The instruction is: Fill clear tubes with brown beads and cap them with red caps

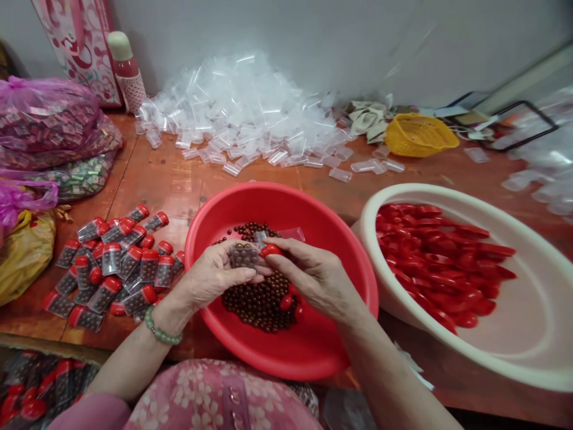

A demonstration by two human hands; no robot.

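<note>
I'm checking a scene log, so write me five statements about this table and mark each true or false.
1. The left hand holds a clear case containing brown beads. True.
2. The green bracelet is on the right wrist. False: the green bracelet is on the left.
3. The right hand holds a red piece. True.
4. The white basin holds brown beads. False: red pieces.
5. The bottle stands beside the patterned bag. True.
</note>
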